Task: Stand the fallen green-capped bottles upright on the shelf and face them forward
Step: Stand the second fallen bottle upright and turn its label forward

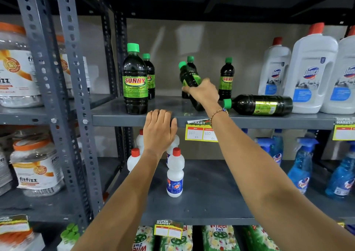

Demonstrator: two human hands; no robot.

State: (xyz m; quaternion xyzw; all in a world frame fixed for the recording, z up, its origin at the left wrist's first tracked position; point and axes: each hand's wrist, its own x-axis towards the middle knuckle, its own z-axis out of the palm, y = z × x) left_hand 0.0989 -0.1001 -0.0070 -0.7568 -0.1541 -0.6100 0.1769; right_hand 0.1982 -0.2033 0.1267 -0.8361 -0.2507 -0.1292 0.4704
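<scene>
Head view: my right hand (203, 93) gripping tilted bottle (189, 81) mid-shelf, tipping it upright. Left hand (159, 129) resting flat, fingers loosely together, on shelf edge (119, 119). Fallen bottle (259, 104) lying rightward, awaiting next; label needing front-facing turn.

On the shelf (115, 114), your tilted bottle (189, 77) stands between upright bottles (135, 81) left and a fallen bottle (261, 104) right.
</scene>
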